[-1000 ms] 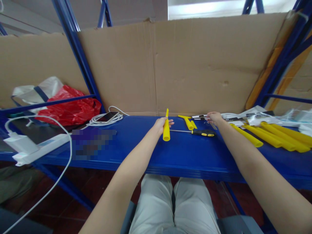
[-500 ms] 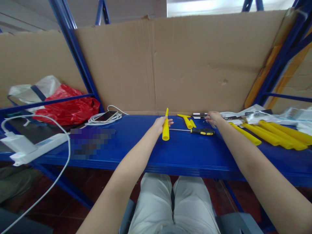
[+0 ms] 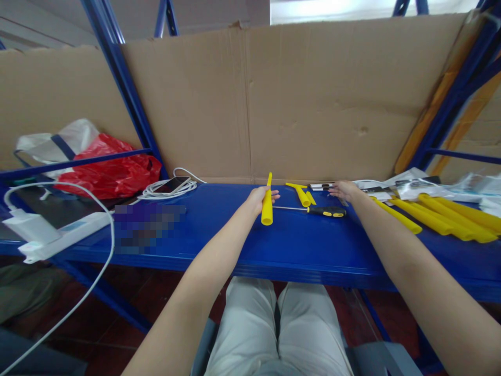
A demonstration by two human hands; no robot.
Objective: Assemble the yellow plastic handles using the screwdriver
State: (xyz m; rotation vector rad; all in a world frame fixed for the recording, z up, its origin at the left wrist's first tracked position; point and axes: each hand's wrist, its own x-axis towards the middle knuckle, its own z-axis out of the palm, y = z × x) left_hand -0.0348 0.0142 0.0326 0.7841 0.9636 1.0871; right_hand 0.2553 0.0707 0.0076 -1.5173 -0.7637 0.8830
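Observation:
In my left hand (image 3: 258, 198) is a yellow tapered tube (image 3: 266, 210), held upright with its wide round mouth toward me and its thin end pointing away. The fingers wrap round its middle. My right hand (image 3: 345, 190) reaches to the back right of the bench, fingers stretched leftward over small silver-and-black pieces (image 3: 321, 187); whether it touches them I cannot make out. Between the hands lies a screwdriver (image 3: 326, 211) with a black-and-yellow handle, its shaft pointing left. Behind it rest a yellow T-shaped piece (image 3: 302, 196) and a small yellow strip (image 3: 310, 198).
Several yellow tubes (image 3: 450, 216) lie at the right beside clear plastic bags (image 3: 469, 184). To the left are a coiled white cable (image 3: 166, 194) with a phone (image 3: 174, 184), a white power strip (image 3: 66, 240) and a red bag (image 3: 113, 167). Cardboard (image 3: 313, 104) stands behind the blue bench (image 3: 297, 250).
The view has shifted very slightly. My left hand keeps the yellow tube in place, while the fingers of my right hand have spread a little over the small pieces.

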